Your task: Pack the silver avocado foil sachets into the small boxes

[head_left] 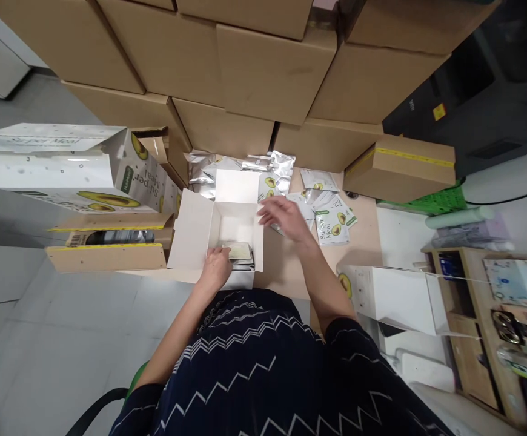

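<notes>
A white carton (238,218) stands with its flaps folded out in front of my body. Inside, at its near end, lies a small stack of flat sachets (237,251). My left hand (217,268) is curled over the carton's near left wall, its fingertips next to the sachets' left edge. Over the carton's right edge hovers my right hand (286,217), fingers stretched and slightly apart, with nothing seen in it. Beyond that hand, sachets printed with avocados (331,224) lie loosely spread on the table.
Silver pouches (202,166) lie behind the carton. Large brown boxes (272,72) are stacked along the back. Printed avocado cartons (127,175) stand at the left, above a wooden holder (109,257). Another white carton (400,297) and a small wooden cabinet (472,357) are at the right.
</notes>
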### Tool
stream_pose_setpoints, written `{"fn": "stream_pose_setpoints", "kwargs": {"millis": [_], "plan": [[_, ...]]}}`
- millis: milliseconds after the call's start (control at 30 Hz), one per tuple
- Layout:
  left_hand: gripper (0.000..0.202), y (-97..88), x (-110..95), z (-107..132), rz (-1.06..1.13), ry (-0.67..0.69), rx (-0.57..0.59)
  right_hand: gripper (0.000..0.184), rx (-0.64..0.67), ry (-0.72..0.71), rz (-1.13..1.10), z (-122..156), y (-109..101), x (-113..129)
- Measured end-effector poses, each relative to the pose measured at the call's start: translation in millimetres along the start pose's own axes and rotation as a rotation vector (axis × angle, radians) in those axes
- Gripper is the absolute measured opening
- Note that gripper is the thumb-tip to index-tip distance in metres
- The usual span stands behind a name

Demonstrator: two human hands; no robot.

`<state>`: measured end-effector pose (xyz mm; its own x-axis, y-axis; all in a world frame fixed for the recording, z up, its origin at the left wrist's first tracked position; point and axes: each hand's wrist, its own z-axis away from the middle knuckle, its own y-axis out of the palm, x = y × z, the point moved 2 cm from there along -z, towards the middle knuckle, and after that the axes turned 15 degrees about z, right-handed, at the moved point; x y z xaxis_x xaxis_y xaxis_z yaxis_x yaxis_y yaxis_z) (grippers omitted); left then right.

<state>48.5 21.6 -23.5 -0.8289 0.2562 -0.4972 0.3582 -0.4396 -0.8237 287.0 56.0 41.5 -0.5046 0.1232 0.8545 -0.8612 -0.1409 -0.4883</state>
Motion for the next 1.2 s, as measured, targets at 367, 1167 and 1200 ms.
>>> {"fn": "stream_pose_setpoints", "kwargs": {"millis": [367, 1167, 1200], "plan": [[0.023, -4.4, -2, -7, -0.010, 0.003, 0.011, 0.098, -0.275, 1.115, 0.764, 18, -62, -192], [0.033, -9.4, -15, 3, -0.127, 0.062, 0.222, 0.023, -0.217, -0.256, 0.193, 51, -88, 88], [0.032, -9.8, -15, 3, -0.128, 0.062, 0.226, 0.021, -0.092, -0.317, 0.329, 41, -78, 107]]}}
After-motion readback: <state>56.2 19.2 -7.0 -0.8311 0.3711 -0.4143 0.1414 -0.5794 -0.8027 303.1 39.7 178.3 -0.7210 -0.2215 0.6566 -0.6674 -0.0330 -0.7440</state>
